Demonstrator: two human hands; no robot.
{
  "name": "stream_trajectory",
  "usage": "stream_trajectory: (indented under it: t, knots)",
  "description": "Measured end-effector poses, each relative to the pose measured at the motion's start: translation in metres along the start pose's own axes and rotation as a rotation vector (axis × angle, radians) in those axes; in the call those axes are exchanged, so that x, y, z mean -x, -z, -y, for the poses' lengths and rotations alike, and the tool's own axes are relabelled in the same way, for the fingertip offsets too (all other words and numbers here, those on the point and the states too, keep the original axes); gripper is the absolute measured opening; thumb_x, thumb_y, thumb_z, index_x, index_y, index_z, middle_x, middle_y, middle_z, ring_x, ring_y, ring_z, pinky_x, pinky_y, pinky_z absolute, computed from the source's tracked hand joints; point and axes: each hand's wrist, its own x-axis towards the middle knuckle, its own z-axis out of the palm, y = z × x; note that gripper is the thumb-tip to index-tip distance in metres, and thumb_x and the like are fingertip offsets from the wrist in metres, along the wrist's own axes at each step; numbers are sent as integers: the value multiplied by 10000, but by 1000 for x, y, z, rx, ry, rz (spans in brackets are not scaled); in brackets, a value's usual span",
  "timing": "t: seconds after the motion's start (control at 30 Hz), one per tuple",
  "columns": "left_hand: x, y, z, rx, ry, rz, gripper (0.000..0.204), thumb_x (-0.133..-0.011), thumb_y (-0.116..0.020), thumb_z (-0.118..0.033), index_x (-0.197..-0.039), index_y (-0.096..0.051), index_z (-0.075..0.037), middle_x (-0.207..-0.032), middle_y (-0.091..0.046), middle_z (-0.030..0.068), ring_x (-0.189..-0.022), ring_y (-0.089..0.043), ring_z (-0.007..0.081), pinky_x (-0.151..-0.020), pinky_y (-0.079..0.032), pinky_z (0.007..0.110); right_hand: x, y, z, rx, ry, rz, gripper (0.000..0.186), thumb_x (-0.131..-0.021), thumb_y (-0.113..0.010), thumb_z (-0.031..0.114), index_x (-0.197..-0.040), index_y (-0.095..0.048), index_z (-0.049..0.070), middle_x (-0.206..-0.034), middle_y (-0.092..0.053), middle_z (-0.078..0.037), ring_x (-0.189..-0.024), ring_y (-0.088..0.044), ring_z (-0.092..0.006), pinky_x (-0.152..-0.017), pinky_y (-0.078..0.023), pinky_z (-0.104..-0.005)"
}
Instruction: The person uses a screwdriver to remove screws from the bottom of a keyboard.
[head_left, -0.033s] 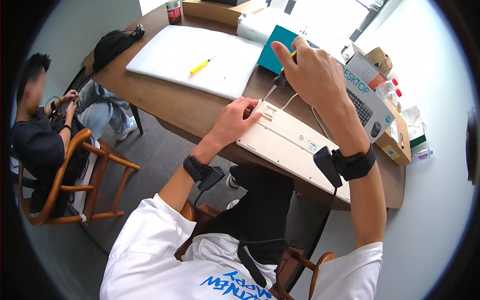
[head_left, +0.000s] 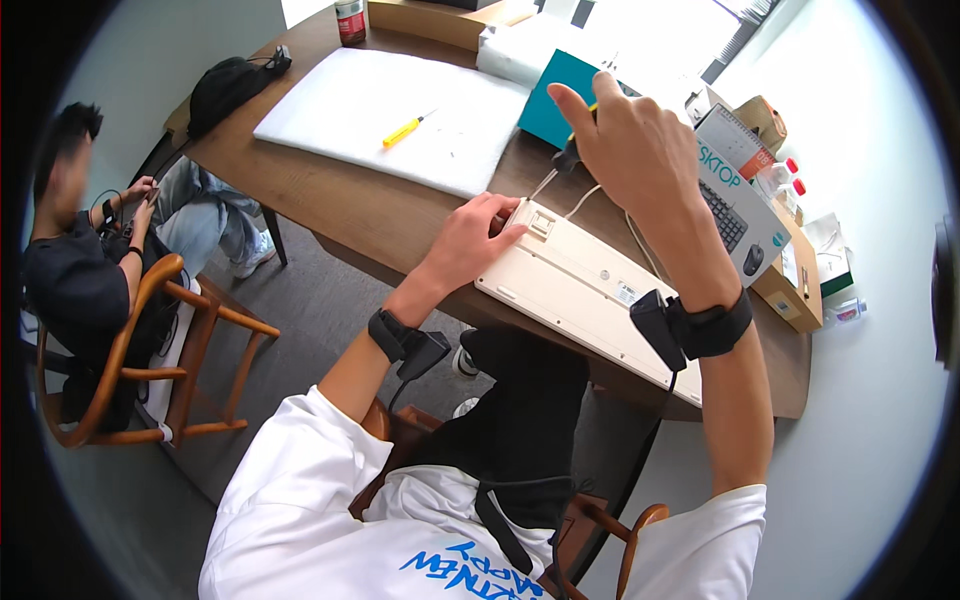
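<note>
Keyboard (head_left: 570,272), cream, long and slim, lay underside up toward one o'clock from the wearer, slanting from ten to four. The left hand (head_left: 470,238) touched its ten o'clock end, fingers bent; whether they pinched, I couldn't tell. The right hand (head_left: 634,140) gripped a black-and-yellow screwdriver (head_left: 567,158) angled toward that end. The casing showed a square recess (head_left: 541,224), then dark dots (head_left: 621,356).

Brightly lit from the window (head_left: 680,35) beyond the far edge of the table (head_left: 320,195), blown out to white, washed pale along the wall (head_left: 870,230) off the right end, dimmer on the floor (head_left: 325,300) below the near edge, bowed toward a round black rim, mostly sharp
</note>
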Motion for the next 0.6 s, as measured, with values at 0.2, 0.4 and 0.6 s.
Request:
stream_trajectory:
  t: [0.2,0.4,0.6]
  knots:
    - [-1,-1,-2,7,2,1,356,-906,-682,-187,-1177,-632,38,-1034,-678,148,-835,-685,215,-785,-553,323,-2,-6,-10,-86,129,-15,350,-947,-612,320,-902,-655,-24,-658,-676,-160,-645,-715,-278,-616,-566,-389]
    - [-1,-1,0,0,8,7,363,-908,-682,-181,-1193,-627,37,-1061,-673,157,-849,-689,225,-796,-556,324,-6,-5,-8,-281,33,54,533,-967,-534,466,-1026,-666,-47,-898,-689,-263,-880,-714,-318,-809,-549,-388]
    - [-1,-4,1,-14,4,-2,358,-905,-684,-167,-1198,-627,31,-1059,-670,155,-851,-690,225,-798,-556,323,-11,-1,-5,-131,-11,149,425,-948,-560,378,-1044,-681,-18,-859,-700,-230,-770,-722,-296,-765,-561,-374]
